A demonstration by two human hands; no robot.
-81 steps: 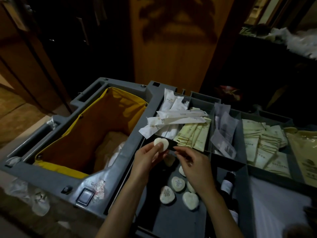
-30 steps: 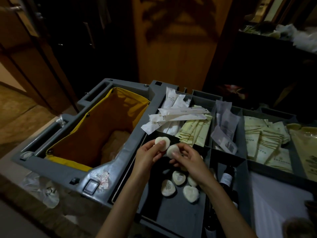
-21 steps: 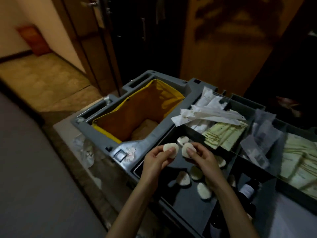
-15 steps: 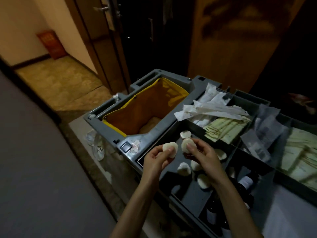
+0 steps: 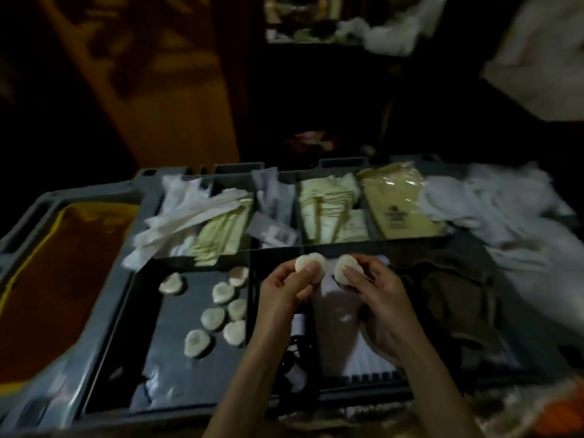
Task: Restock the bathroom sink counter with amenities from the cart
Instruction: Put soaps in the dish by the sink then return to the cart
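My left hand pinches a round white wrapped soap between thumb and fingers. My right hand pinches a second white soap beside it. Both are held above the grey housekeeping cart, over its middle compartments. Several more wrapped soaps lie loose in the cart's front left tray. Behind them, compartments hold white sachets, cream packets and a tan bag.
An orange-lined bin fills the cart's left end. White linen is heaped at the right, with a dark brown cloth in front of it. A wooden door stands behind the cart. The picture is dim and blurred.
The view has swung right, from the cart's left end to facing its middle. Both hands moved right with a soap each, from over the soap tray to the neighbouring compartments.
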